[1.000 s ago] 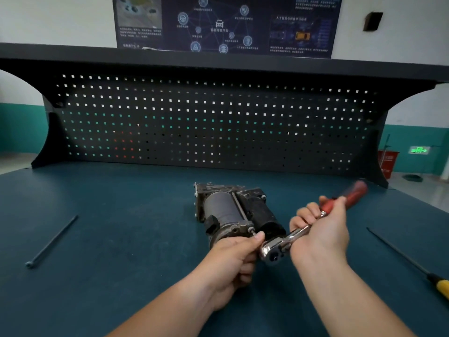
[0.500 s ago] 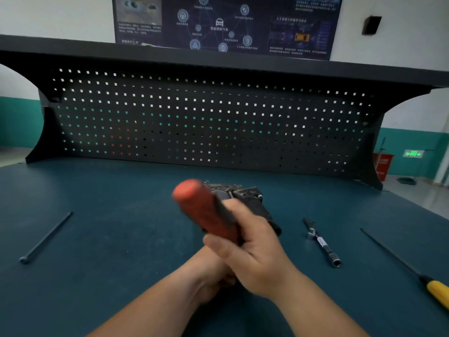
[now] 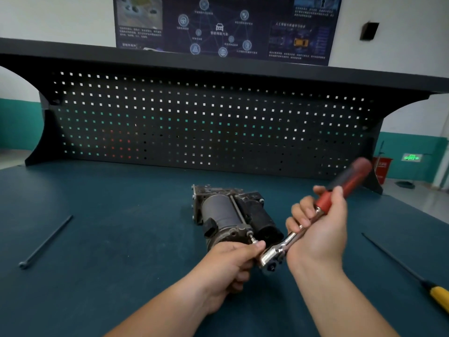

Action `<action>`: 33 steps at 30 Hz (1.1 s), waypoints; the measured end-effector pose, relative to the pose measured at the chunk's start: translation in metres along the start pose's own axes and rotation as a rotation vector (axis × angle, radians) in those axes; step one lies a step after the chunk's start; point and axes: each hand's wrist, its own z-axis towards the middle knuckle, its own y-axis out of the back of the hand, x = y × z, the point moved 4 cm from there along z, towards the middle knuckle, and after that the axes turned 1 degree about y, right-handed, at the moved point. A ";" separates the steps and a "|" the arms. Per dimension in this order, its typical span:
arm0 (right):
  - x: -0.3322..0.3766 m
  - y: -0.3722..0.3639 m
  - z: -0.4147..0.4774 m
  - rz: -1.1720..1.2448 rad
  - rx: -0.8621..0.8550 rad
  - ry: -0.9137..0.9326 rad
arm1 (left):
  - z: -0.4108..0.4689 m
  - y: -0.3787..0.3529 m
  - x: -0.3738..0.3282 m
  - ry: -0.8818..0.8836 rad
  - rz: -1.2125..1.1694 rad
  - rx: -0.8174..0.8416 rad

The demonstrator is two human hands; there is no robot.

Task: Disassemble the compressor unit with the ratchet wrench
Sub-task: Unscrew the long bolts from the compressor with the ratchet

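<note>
Curled round the ratchet wrench, our right hand grips it where the steel shank meets the red handle, which points up and away to the right. Our left hand closes thumb and bent fingers on the wrench's drive end, just below the chrome head. Whatever socket sits there is hidden under the fingers.

That drive end meets a long bolt at the near end of the compressor unit. The unit lies on its side in the middle of the bench, its length running away from us. The bolt's head stands a little proud of the end casting, so we judge it partly backed out.

Well to the left a long dark bolt lies loose on the bench. It looks like the same kind, so one fastener is probably out already. The housing is still in one piece, so we take most of the stripping-down as still to come. A yellow-handled screwdriver lies at the right, and the pegboard stands behind.
</note>
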 end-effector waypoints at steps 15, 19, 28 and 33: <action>0.003 -0.011 -0.012 -0.218 0.157 0.142 | -0.001 -0.003 0.002 -0.049 -0.019 -0.006; -0.006 0.019 0.007 0.066 -0.306 -0.193 | -0.001 -0.006 0.001 -0.056 -0.102 0.012; -0.002 -0.020 -0.025 -0.278 0.425 0.228 | 0.001 -0.003 0.003 -0.006 -0.041 0.005; -0.015 -0.030 -0.052 -0.757 0.881 0.563 | -0.008 -0.010 -0.006 -0.094 -0.073 -0.015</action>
